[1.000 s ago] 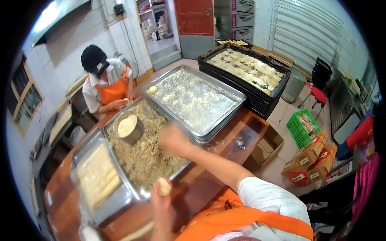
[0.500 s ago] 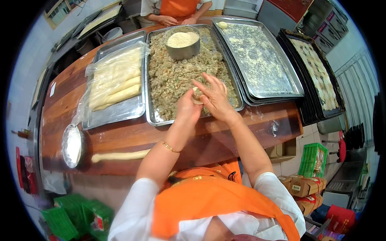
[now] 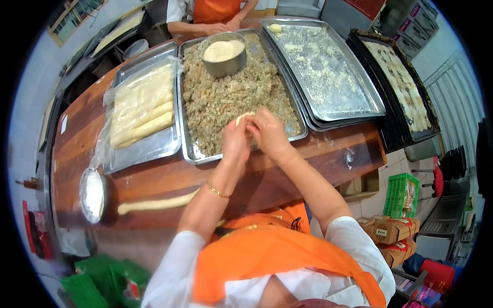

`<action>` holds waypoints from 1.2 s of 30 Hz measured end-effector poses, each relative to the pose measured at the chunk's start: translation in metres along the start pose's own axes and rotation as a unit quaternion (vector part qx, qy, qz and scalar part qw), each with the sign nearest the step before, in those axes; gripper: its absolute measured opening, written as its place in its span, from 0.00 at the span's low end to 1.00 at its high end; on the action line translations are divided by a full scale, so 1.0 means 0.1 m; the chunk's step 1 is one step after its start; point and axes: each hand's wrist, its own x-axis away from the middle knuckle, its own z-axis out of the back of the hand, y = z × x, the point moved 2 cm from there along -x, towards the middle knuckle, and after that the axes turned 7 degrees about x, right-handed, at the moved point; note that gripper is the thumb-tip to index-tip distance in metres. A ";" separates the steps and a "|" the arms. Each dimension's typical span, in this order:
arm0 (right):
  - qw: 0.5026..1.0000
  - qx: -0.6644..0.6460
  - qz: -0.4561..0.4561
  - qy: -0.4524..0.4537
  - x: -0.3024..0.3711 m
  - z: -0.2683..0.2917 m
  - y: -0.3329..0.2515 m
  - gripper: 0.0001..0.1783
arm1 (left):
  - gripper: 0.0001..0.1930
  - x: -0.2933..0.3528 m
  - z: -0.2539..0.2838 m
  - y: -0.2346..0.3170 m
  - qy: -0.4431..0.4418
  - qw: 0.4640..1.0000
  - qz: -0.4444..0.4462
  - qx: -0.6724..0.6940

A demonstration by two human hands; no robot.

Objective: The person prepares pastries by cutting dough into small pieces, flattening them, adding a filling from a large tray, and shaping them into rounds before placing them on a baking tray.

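Both my hands are over the near edge of a metal tray (image 3: 201, 160) of chopped, greenish-brown filling (image 3: 218, 105). My left hand (image 3: 235, 139) is closed round a small piece of pale dough (image 3: 243, 118), whose edge shows above the fingers. The fingers of my right hand (image 3: 269, 132) are bent and pinch at the same dough from the right. Most of the piece is hidden by my fingers. A round metal bowl (image 3: 226, 67) of pale grains sits on the filling. On the table to the left lies a long dough rope (image 3: 154, 204), its right end behind my left forearm.
Rolled dough (image 3: 146, 120) under plastic lies on a left tray (image 3: 159, 149). A floured tray (image 3: 354, 122) with one dough ball (image 3: 276, 28) stands right, beside dark baking trays (image 3: 413, 134). A bowl of white powder (image 3: 94, 195) stands left. Across the table is another person (image 3: 215, 13).
My right hand's stretched fingers have bent inward and now pinch the dough. The filling that showed in the dough is now hidden. The view has shifted slightly.
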 end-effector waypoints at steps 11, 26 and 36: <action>0.997 -0.063 -0.028 0.048 -0.12 0.05 -0.05 0.11 | 0.15 0.01 -0.12 0.19 -0.022 1.000 -0.007 -0.013; 0.978 -0.167 -0.106 -0.066 -0.17 0.27 -0.16 0.11 | 0.15 -0.25 0.09 0.00 0.023 0.962 0.098 0.255; 0.983 0.149 -0.020 -0.107 -0.13 0.11 0.29 0.34 | 0.21 -0.20 0.22 -0.02 0.065 0.912 0.123 0.387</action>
